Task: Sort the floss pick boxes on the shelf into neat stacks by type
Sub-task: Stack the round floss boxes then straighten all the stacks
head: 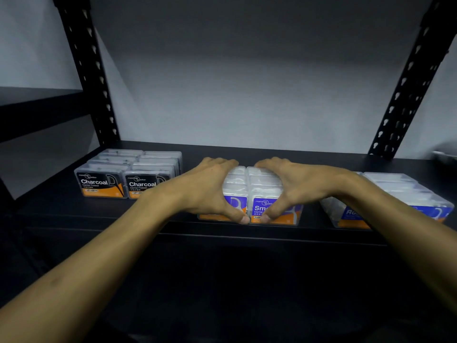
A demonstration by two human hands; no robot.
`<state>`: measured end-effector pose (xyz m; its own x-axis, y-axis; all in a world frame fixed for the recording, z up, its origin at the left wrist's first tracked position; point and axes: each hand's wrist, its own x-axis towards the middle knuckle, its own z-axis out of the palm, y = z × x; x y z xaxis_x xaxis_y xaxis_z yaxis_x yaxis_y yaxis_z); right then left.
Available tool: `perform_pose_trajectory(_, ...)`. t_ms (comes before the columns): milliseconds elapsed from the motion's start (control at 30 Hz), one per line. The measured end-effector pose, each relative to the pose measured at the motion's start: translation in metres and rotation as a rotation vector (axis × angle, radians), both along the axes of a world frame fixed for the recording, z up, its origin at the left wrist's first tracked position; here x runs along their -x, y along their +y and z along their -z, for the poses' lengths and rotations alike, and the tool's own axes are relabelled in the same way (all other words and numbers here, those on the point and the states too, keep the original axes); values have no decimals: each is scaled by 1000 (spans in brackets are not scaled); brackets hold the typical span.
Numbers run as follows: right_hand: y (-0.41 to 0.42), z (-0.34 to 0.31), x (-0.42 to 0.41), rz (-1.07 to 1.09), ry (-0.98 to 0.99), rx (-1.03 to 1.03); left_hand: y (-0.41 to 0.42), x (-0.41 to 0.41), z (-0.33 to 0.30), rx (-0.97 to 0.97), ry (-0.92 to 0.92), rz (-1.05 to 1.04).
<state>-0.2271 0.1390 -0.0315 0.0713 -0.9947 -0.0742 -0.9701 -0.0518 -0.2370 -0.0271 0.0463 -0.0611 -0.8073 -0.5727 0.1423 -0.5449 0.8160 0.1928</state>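
On the black shelf [173,219] stand three groups of clear floss pick boxes. At the left are black-and-orange Charcoal boxes [126,173] in two rows. In the middle are purple-and-orange boxes [259,186] in two rows side by side. My left hand [210,186] grips the left row, fingers curled over its back and thumb on its front label. My right hand [294,186] grips the right row the same way. The two thumbs nearly meet at the front. At the right lies a blue-and-orange group [405,194], partly hidden by my right forearm.
Black perforated uprights stand at the back left [96,90] and back right [405,95] of the shelf. A grey wall is behind. Another dark shelf [37,105] shows at the far left. The shelf's front edge runs just below the boxes.
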Motion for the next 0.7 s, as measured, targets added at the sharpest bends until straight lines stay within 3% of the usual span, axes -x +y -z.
perform_pose_trajectory(700, -2, -3, 2, -26, 34, -16, 5, 1, 4, 32, 76, 8)
